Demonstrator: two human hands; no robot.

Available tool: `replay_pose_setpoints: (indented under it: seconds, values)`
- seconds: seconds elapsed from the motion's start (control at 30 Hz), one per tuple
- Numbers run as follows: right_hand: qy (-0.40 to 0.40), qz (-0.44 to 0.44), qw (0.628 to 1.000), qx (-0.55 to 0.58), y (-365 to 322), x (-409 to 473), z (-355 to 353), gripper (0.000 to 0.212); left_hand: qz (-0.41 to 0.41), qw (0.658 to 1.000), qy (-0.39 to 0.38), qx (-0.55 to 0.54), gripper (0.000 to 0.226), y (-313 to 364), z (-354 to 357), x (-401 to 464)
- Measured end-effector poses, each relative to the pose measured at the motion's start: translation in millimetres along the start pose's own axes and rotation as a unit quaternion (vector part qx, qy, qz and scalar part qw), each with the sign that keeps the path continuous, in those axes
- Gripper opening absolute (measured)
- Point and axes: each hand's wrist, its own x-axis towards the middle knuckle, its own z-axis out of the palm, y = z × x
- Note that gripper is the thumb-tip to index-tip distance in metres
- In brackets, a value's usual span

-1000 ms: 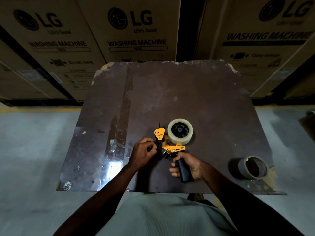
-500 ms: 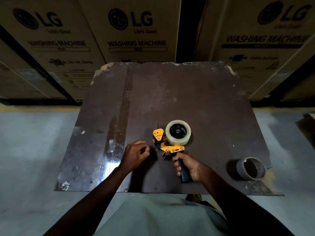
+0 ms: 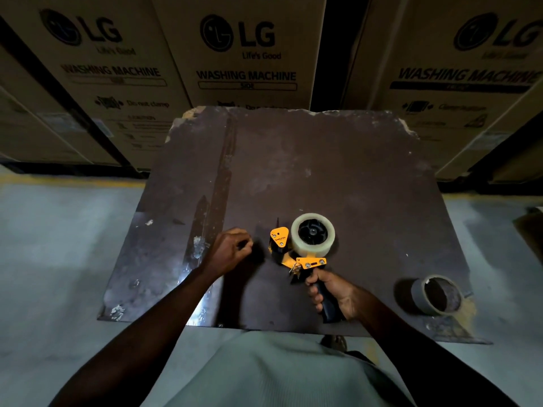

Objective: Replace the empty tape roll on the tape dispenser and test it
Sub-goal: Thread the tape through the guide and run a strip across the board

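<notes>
My right hand [image 3: 329, 292] has its fingers wrapped round the dark handle of the dispenser [image 3: 296, 257], low and right of the frame's middle. My left hand [image 3: 232, 252] sits left of the dispenser, apart from it, fingers curled in with thumb against fingertips; I cannot tell whether they pinch the tape's end or nothing, it is too dark there. The dispenser rests on the board [image 3: 338, 177], its orange head toward the left hand. A clear tape roll [image 3: 313, 234] is mounted on its black hub, just above the handle. The empty roll [image 3: 437, 295], a bare grey core, lies on the board at the lower right, well apart from the dispenser. Cartons [image 3: 246, 51] marked LG washing machine fill the top of the frame.
</notes>
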Motion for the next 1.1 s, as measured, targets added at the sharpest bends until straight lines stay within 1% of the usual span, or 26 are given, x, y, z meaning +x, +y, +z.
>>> replay_pose_setpoints:
  seconds: [0.17, 0.27, 0.33, 0.4, 0.43, 0.53, 0.73, 0.83, 0.93, 1.0, 1.1]
  values:
    - [-0.006, 0.007, 1.000, -0.008, 5, -1, -3, 0.018, -0.034, 0.999, -0.014, -0.010, 0.034, 1, 9, 14]
    - [-0.001, 0.011, 1.000, -0.005, 4, -5, -5, 0.020, -0.059, 0.998, -0.026, -0.014, 0.040, 11, 12, 19]
    - [-0.004, 0.014, 1.000, -0.005, 5, -7, -5, 0.021, -0.088, 0.995, -0.033, -0.037, 0.033, 17, 15, 21]
    - [-0.005, 0.015, 1.000, -0.004, 7, -9, -8, 0.021, -0.114, 0.991, -0.031, -0.066, 0.017, 19, 21, 22]
    - [-0.005, 0.015, 1.000, -0.005, 8, -9, -9, 0.021, -0.130, 0.988, -0.029, -0.079, 0.013, 20, 23, 23]
    - [-0.002, 0.010, 1.000, -0.008, 8, -7, -10, 0.018, -0.195, 0.973, -0.016, -0.119, 0.009, 24, 29, 25]
    - [-0.009, 0.003, 1.000, -0.014, 6, -8, -7, 0.022, -0.285, 0.943, 0.021, -0.170, 0.011, 36, 36, 33]
    - [-0.017, 0.002, 1.000, -0.006, 7, -6, -6, 0.015, -0.318, 0.929, 0.041, -0.188, 0.010, 42, 39, 33]
    - [-0.019, -0.002, 1.000, -0.004, 6, -6, -7, 0.009, -0.339, 0.916, 0.056, -0.209, 0.009, 45, 42, 31]
    - [-0.009, -0.003, 1.000, -0.010, 4, -6, -9, 0.014, -0.345, 0.908, 0.062, -0.228, 0.013, 43, 44, 29]
    - [0.003, -0.007, 1.000, -0.011, 0, -7, -12, 0.021, -0.323, 0.911, 0.060, -0.249, 0.018, 45, 45, 25]
